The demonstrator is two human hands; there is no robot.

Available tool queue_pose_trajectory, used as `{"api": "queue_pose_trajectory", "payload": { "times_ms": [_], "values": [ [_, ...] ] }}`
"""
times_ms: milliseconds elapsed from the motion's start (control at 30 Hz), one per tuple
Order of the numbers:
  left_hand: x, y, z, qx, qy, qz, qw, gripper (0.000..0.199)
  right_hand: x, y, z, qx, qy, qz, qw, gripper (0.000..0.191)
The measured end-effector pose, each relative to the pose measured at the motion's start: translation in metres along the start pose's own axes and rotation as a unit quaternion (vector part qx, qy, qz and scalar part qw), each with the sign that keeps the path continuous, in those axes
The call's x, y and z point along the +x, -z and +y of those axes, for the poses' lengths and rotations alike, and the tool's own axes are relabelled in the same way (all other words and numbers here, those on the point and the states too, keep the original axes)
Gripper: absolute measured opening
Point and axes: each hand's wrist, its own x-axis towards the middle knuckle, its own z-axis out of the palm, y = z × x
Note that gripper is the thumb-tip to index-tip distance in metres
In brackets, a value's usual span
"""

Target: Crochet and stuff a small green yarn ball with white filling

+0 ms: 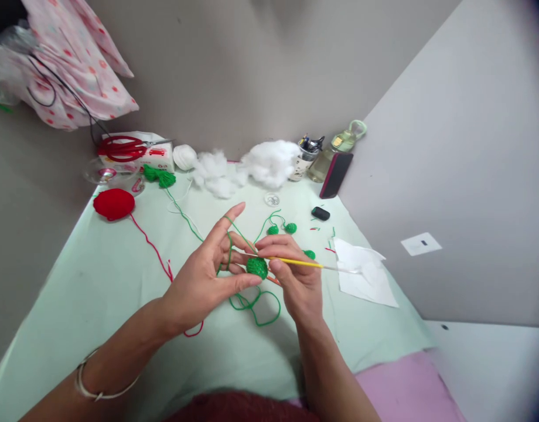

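My left hand [203,272] pinches a small green crocheted piece [256,268] between thumb and fingers, its index finger raised with green yarn looped round it. In my right hand [298,275] is a crochet hook with a yellow grip [296,262]; its tip meets the top of the green piece. Loose green yarn [269,322] curls on the cloth below the hands. Beyond my right hand lie small green balls [290,228] with yarn tails, and another green piece [309,254] shows partly behind its fingers.
Red yarn [113,204], green yarn [159,176] and red-handled scissors [123,148] are at the left. White stuffing [272,163], a pen cup [303,164], a bottle [324,161] and a phone [336,175] line the back. White tissue [366,272] lies right.
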Motion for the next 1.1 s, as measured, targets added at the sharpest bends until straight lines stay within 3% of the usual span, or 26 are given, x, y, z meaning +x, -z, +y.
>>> {"api": "queue_pose_trajectory", "payload": {
  "times_ms": [133,267,367,400,500,567,633,700,767,800,867,933,967,1033,1067,1100],
  "values": [
    [0.000,-0.002,-0.007,0.142,-0.080,0.078,0.983,0.092,-0.002,-0.010,0.008,0.062,-0.076,0.020,0.995,0.010],
    [0.001,0.009,0.000,0.208,-0.086,0.045,0.973,0.077,0.000,-0.013,0.009,0.098,-0.122,0.049,0.986,0.006],
    [0.000,0.031,0.013,0.150,-0.052,-0.010,0.987,0.059,0.003,-0.011,0.006,0.170,-0.153,0.049,0.972,0.013],
    [0.000,0.041,0.018,0.116,-0.050,-0.004,0.992,0.048,0.004,-0.010,0.005,0.196,-0.163,0.044,0.966,0.017],
    [0.000,0.076,0.026,0.037,-0.071,0.076,0.994,0.020,0.004,-0.008,0.002,0.264,-0.186,0.005,0.947,0.024],
    [0.003,0.099,0.026,0.041,-0.065,0.147,0.986,0.017,0.002,-0.008,0.002,0.300,-0.183,-0.033,0.936,0.023],
    [0.007,0.115,0.024,0.106,-0.028,0.179,0.978,0.021,0.001,-0.009,0.002,0.325,-0.173,-0.064,0.928,0.018],
    [0.011,0.119,0.020,0.270,-0.015,0.210,0.940,0.026,0.000,-0.012,0.002,0.336,-0.171,-0.082,0.923,0.016],
    [0.013,0.108,0.017,0.384,-0.059,0.202,0.899,0.028,0.000,-0.015,0.000,0.340,-0.175,-0.093,0.919,0.017],
    [0.014,0.097,0.015,0.378,-0.084,0.179,0.904,0.030,0.001,-0.017,-0.001,0.339,-0.178,-0.098,0.918,0.018],
    [0.012,0.068,0.011,0.260,-0.092,0.103,0.956,0.037,0.002,-0.019,-0.003,0.333,-0.185,-0.104,0.919,0.021],
    [0.009,0.040,0.007,0.049,-0.070,0.021,0.996,0.052,0.005,-0.020,-0.005,0.325,-0.187,-0.103,0.921,0.023],
    [0.008,0.029,0.005,-0.041,-0.032,-0.024,0.998,0.055,0.006,-0.019,-0.006,0.322,-0.182,-0.100,0.924,0.023],
    [0.005,0.015,0.007,-0.196,0.068,-0.127,0.970,0.058,0.009,-0.018,-0.008,0.313,-0.159,-0.086,0.932,0.021],
    [0.003,0.013,0.011,-0.265,0.091,-0.153,0.948,0.060,0.010,-0.017,-0.008,0.305,-0.147,-0.075,0.938,0.020],
    [0.001,0.014,0.017,-0.319,0.096,-0.140,0.933,0.060,0.011,-0.016,-0.008,0.294,-0.136,-0.060,0.944,0.020]
  ]
}}
